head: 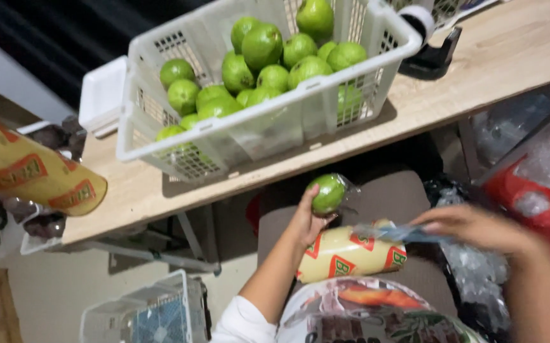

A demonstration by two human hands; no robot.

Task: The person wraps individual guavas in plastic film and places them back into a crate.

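Note:
My left hand [307, 219] holds up a green guava [328, 193] covered in clear film, just below the table edge. My right hand [478, 227], blurred, grips a strip of clear plastic wrap [395, 233] stretched out from a yellow roll of wrap [350, 253] that lies across my lap. A white slatted basket [259, 136] on the wooden table [497, 57] above is heaped with several bare green guavas [262, 47].
A second yellow roll [30, 173] juts in at the left. A black tape dispenser [429, 57] stands right of the basket, a white tray [102, 95] behind it. An empty white basket [145, 314] sits on the floor. Red and clear bags [542, 184] lie at right.

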